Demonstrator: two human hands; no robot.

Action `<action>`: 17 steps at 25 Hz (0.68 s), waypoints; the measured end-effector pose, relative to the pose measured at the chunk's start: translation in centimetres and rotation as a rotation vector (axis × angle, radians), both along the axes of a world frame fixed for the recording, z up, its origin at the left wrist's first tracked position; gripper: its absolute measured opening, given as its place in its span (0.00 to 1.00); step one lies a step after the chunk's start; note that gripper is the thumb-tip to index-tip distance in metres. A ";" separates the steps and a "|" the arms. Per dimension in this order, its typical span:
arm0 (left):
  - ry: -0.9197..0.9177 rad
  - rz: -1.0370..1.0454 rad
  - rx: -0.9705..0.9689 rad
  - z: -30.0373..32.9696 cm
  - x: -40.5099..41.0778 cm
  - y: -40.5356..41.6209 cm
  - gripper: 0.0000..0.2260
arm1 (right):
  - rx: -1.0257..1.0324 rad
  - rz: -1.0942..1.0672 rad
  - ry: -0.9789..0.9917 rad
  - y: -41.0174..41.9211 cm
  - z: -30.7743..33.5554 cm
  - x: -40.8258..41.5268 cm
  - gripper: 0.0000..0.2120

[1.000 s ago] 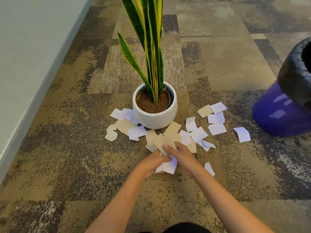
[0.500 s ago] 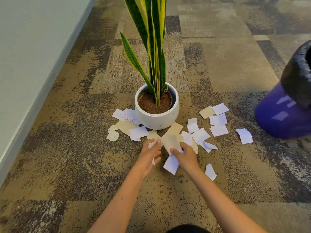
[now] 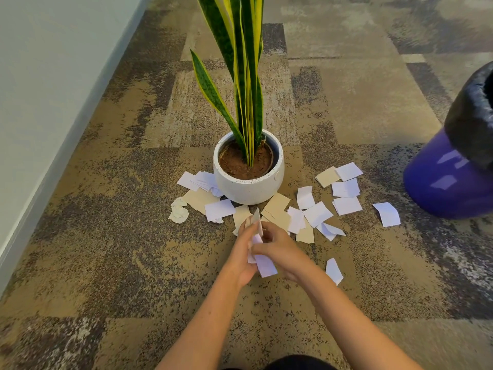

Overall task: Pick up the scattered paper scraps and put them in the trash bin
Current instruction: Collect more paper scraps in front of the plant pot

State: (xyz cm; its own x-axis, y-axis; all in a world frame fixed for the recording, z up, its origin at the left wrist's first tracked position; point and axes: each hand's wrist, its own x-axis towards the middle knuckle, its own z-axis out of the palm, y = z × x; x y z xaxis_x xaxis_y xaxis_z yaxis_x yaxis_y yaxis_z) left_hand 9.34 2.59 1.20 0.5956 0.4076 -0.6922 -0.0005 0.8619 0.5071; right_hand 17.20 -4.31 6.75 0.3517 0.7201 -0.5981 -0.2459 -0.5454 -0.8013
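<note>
Just below the centre of the frame, the person's left hand (image 3: 244,252) and right hand (image 3: 282,252) meet over the carpet (image 3: 106,249), both grasping a small bunch of gathered scraps (image 3: 264,264): white pieces stick out below the fingers and a tan piece points up above them. The remaining paper scraps (image 3: 317,213) lie scattered on the carpet around the front of a white plant pot (image 3: 248,185) holding a snake plant (image 3: 240,76), white and tan pieces mixed, some overlapping. A crumpled white scrap (image 3: 178,210) sits to the left of the pot, a single white scrap (image 3: 334,271) lies just right of the right wrist, and another white scrap (image 3: 386,214) lies near the purple trash bin (image 3: 448,182) with its black liner (image 3: 472,124) at the right edge. A pale wall (image 3: 53,76) fills the upper left.
</note>
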 end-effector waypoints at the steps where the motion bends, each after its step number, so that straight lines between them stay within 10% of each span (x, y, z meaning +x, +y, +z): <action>1: -0.012 0.017 -0.042 -0.3 -0.3 0.2 0.13 | 0.008 -0.004 0.107 0.0 0.1 0.4 0.23; 11: 0.030 -0.014 0.040 -1.7 -0.9 0.0 0.21 | -0.071 0.201 -0.746 0.2 -0.8 1.2 0.09; 17: 0.094 -0.105 0.098 -1.4 -0.5 -0.4 0.25 | -0.103 0.022 -0.598 -1.4 -1.5 2.5 0.16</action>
